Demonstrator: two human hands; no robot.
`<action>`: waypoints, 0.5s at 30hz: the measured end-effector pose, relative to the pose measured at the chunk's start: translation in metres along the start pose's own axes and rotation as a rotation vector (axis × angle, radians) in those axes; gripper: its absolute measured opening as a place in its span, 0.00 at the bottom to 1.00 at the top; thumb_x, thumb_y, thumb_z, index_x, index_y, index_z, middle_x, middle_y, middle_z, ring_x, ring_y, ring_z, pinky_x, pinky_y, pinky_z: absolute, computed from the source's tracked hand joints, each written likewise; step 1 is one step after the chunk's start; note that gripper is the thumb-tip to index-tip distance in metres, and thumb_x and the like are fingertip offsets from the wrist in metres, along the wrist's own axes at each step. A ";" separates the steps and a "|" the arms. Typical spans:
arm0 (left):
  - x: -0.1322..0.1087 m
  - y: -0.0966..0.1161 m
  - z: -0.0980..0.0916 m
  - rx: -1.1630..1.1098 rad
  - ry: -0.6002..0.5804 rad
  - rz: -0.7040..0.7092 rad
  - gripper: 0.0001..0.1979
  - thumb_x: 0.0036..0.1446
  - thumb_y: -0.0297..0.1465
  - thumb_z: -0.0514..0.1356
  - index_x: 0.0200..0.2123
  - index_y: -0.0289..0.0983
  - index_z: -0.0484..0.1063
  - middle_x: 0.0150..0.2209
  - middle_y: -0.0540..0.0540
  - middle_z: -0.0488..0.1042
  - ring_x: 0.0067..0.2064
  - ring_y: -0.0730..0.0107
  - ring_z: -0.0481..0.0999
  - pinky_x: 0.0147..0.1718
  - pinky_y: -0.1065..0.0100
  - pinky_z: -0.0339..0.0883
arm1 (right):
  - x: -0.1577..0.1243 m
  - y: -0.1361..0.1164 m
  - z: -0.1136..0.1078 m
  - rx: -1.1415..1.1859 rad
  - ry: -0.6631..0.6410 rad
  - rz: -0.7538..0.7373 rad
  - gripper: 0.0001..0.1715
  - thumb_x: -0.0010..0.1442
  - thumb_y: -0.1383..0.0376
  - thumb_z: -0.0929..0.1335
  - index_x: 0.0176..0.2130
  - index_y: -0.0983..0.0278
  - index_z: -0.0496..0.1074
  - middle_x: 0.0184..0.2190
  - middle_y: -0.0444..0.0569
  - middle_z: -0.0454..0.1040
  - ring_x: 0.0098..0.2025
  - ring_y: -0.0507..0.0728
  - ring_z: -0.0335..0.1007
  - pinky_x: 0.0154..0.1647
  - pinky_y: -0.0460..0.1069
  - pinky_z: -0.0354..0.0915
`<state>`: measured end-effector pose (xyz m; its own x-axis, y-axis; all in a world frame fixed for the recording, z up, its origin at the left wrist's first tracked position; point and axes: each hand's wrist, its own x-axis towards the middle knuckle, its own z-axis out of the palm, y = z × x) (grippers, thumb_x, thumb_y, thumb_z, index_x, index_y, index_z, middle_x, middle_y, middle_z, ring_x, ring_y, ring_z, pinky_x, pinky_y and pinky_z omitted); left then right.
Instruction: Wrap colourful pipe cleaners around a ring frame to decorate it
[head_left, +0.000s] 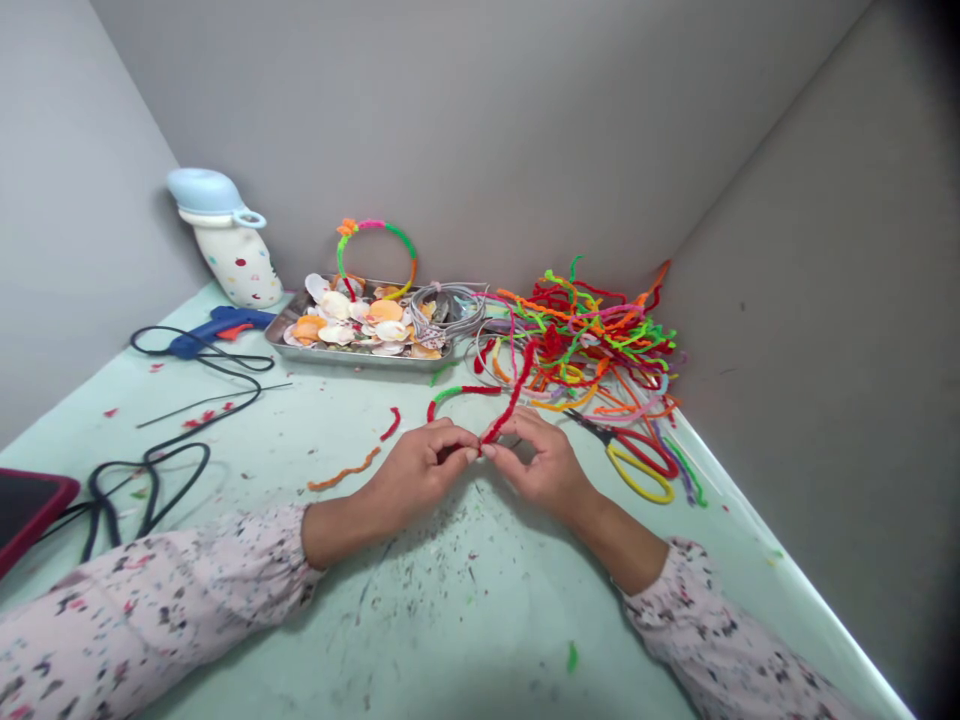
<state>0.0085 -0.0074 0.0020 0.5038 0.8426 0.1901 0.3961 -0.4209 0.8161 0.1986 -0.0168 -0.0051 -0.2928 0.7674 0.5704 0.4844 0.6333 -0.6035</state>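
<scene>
In front of me, my left hand [416,468] and my right hand [547,465] meet fingertip to fingertip. Both pinch a fuzzy red pipe cleaner [516,392], whose free end rises up and to the right. Just behind the fingers, a curved band wrapped in green [448,393] and red lies near the table; whether it joins the held piece is hidden. Left of my left hand lie a short red pipe cleaner piece [391,424] and an orange piece [346,471]. Scissors [637,465] with red and yellow handles lie right of my right hand.
A metal tray [360,361] of seashells holds a colourful ring [411,245] and coiled grey wire [469,318]. Pipe cleaners [592,325] pile up at back right. At left are a blue glue gun [217,328], black cord [154,480], a bottle [232,260] and a red-edged device [64,492].
</scene>
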 end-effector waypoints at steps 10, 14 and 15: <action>-0.001 0.003 -0.001 -0.097 0.001 -0.042 0.09 0.58 0.31 0.56 0.37 0.36 0.76 0.33 0.48 0.74 0.33 0.71 0.70 0.32 0.71 0.62 | -0.003 0.002 0.000 0.004 0.044 0.105 0.05 0.58 0.65 0.68 0.29 0.61 0.68 0.28 0.44 0.70 0.33 0.55 0.68 0.36 0.50 0.65; -0.001 0.003 -0.001 -0.062 0.009 -0.020 0.09 0.58 0.31 0.55 0.36 0.37 0.76 0.31 0.49 0.73 0.32 0.72 0.70 0.32 0.71 0.62 | -0.003 0.001 0.000 -0.001 0.053 0.105 0.05 0.57 0.65 0.68 0.29 0.61 0.69 0.27 0.44 0.71 0.33 0.55 0.69 0.35 0.50 0.66; 0.000 0.003 -0.001 -0.053 0.009 -0.019 0.09 0.58 0.30 0.55 0.36 0.37 0.76 0.31 0.49 0.73 0.32 0.71 0.70 0.32 0.71 0.63 | -0.003 0.001 0.000 0.001 0.054 0.102 0.05 0.57 0.65 0.68 0.29 0.61 0.69 0.27 0.44 0.71 0.33 0.55 0.69 0.35 0.50 0.66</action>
<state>0.0085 -0.0086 0.0050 0.4898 0.8532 0.1793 0.3638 -0.3870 0.8473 0.1995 -0.0184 -0.0072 -0.1969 0.8212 0.5356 0.5089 0.5525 -0.6600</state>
